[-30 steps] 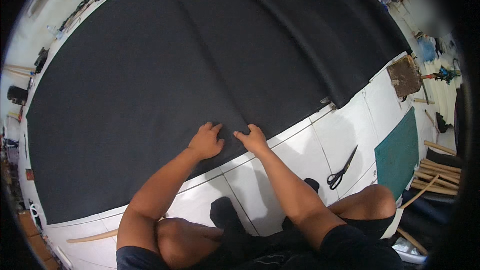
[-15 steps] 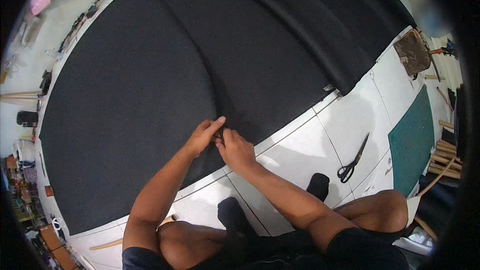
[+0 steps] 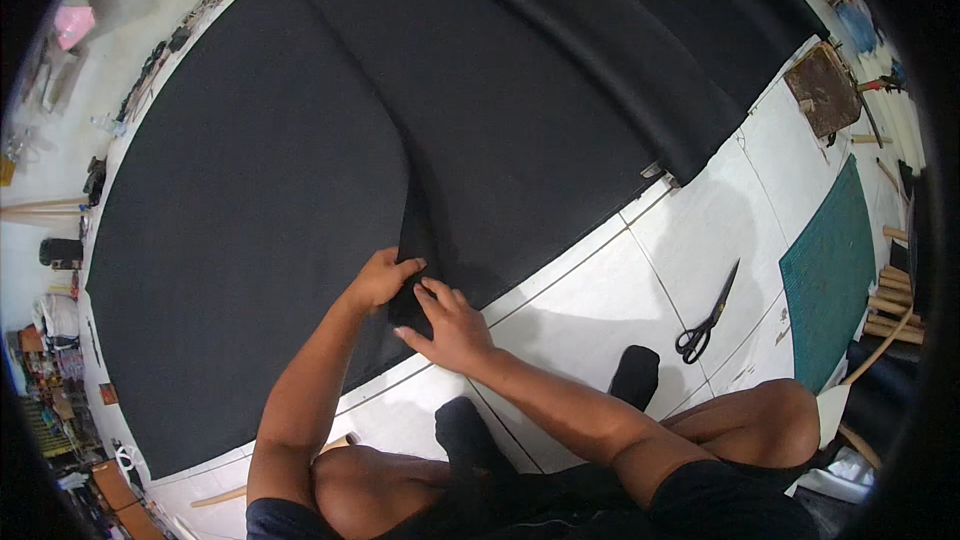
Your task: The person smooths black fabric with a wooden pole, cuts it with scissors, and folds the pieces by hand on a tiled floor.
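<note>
A wide sheet of black fabric (image 3: 250, 190) covers most of the floor ahead of me. Near its front edge, a flap is lifted into a fold. My left hand (image 3: 382, 278) pinches this fold from the left, thumb on top; its other fingers are partly hidden. On the fold's right side lies my right hand (image 3: 452, 328), its thumb and fingers spread apart against the dark cloth. To the right, a pair of black-handled scissors (image 3: 707, 325) rests on the white tiles, closed and away from both hands.
White floor tiles (image 3: 560, 340) show along the fabric's front edge. At right lie a green mat (image 3: 835, 280), a worn brown block (image 3: 825, 90) and several wooden handles (image 3: 895, 305). A small metal piece (image 3: 655, 171) sits at the fabric's edge. My socked feet (image 3: 635, 376) are close by.
Both hands have shifted slightly left and toward me. The right hand's fingers have spread from a closed grip beside the left hand. More of the fabric's fold now stands up between them.
</note>
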{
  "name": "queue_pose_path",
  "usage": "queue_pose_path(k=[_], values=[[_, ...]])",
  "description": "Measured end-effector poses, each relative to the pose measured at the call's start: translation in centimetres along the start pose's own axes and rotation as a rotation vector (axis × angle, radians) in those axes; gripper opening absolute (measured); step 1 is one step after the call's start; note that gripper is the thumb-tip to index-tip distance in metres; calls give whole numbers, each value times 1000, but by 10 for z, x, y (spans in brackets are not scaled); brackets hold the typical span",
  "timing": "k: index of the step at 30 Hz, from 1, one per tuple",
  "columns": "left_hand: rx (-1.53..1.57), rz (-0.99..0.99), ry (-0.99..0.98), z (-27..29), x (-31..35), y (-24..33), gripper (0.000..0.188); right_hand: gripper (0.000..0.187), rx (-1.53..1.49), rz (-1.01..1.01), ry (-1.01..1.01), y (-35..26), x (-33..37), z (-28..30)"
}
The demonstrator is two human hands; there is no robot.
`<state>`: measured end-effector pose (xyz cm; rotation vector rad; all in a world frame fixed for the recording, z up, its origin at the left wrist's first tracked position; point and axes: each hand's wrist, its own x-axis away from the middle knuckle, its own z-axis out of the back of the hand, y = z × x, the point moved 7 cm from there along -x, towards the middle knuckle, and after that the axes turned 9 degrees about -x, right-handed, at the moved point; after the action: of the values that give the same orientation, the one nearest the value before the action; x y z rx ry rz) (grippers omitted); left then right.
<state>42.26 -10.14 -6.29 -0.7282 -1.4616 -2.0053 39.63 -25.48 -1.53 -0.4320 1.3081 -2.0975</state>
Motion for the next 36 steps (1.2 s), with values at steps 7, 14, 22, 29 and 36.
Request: queue_pose_path(k=[7, 14, 22, 29, 36], values=[[-22, 11, 12, 5, 0, -3, 27, 35, -273, -113, 162, 27, -4, 9], [-44, 37, -18, 3, 2, 5, 31, 47, -445, -413, 133, 83, -7, 3], [61, 56, -21, 4, -2, -10, 27, 59, -520, -456, 73, 89, -16, -7], [-160, 21, 9, 0, -6, 3, 32, 45, -528, -473, 114, 115, -11, -4], [-183, -45, 60, 4, -7, 0, 36, 40, -461, -495, 53, 117, -18, 2]])
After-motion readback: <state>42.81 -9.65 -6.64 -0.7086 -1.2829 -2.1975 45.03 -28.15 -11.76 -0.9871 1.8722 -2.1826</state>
